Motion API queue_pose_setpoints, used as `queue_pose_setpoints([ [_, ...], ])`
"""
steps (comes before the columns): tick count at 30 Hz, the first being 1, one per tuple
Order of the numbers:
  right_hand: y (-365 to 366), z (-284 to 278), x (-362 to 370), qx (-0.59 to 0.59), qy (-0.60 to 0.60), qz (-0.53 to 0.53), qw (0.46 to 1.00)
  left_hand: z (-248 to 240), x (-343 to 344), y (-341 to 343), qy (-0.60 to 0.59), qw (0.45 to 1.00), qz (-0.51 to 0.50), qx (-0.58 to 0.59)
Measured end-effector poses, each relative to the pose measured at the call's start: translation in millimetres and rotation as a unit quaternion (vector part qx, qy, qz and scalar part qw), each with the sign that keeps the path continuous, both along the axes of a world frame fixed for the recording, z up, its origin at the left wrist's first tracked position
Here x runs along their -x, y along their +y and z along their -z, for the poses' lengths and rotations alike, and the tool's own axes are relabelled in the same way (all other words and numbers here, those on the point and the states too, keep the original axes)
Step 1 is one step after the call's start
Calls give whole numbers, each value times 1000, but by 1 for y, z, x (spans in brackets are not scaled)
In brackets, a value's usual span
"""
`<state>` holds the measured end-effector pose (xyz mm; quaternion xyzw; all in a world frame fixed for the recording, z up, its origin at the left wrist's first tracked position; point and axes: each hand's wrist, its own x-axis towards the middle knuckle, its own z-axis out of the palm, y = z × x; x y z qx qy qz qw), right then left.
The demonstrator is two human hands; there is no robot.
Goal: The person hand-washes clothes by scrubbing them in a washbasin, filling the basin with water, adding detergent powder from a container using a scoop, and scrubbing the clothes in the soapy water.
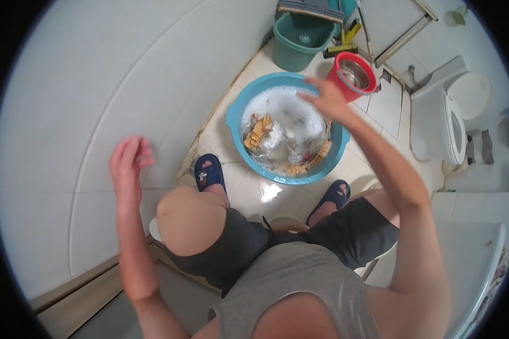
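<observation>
A round blue basin [238, 148] stands on the tiled floor between my feet, holding soapy water with thick white foam [283, 104]. Wet cloth with yellow-orange parts [258, 133] shows through the suds at the left, and more of it lies along the front right. My right hand [327, 100] hovers over the basin's far right rim, fingers apart, with nothing in it. Away to the left, my left hand [130, 158] is raised in front of the white wall, its fingers loosely bent and a little blurred; no object shows in it.
Behind the basin stand a green bucket [291, 53] with a mop head [311, 8] over it and a red bucket [340, 79] holding a metal bowl [353, 73]. A yellow brush [345, 45] lies between them. To the right is a white toilet [444, 124]; a white wall [96, 85] borders the left.
</observation>
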<state>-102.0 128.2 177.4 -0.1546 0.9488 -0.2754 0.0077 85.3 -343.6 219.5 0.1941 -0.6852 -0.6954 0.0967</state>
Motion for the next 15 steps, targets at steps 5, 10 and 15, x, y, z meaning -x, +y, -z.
queue_pose_setpoints([
  [5,-13,84,-56,-191,-118,18,974,-7,96,102,-37,882,352,312],
  [10,-16,112,-44,-283,-138,-80,946,113,136,196,-6,709,476,520],
  [15,-17,166,-32,-316,-205,-168,911,186,157,237,76,545,513,659],
])
